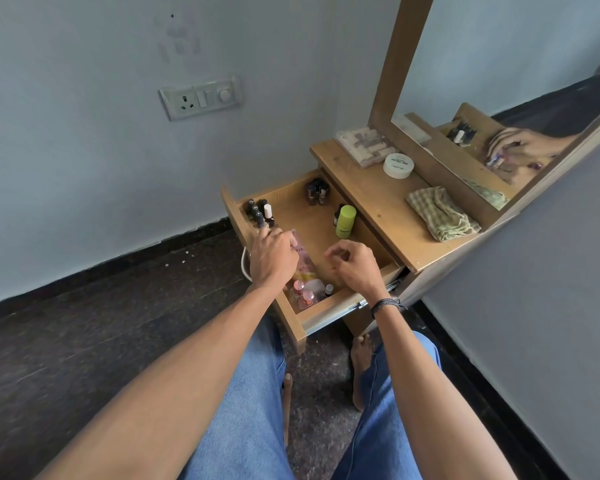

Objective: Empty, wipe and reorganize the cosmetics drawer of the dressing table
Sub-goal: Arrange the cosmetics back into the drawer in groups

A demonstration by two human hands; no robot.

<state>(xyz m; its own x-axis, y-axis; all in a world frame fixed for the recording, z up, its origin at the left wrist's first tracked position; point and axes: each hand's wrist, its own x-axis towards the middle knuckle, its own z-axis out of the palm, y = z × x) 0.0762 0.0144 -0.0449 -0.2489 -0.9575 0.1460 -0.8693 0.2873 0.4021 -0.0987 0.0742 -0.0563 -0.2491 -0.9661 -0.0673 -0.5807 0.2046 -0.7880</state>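
The wooden drawer (300, 197) stands pulled out from the dressing table (371, 199). Inside it are a green bottle (345, 221), a cluster of dark bottles (316, 192) at the back, a row of nail polish bottles (261, 211) at the left, a pink sachet (305, 263) and small pink bottles (303, 294) near the front. My left hand (272, 256) reaches into the left side and pinches a dark-capped nail polish bottle (260, 220) at the end of the row. My right hand (352, 263) hovers above the drawer with loosely curled fingers, holding nothing.
On the tabletop lie a checked cloth (442, 214), a white round jar (398, 165) and a clear pack of cosmetics (364, 145). A mirror (499, 81) stands behind them. A wall socket plate (200, 97) is on the left wall. My knees and bare feet are below the drawer.
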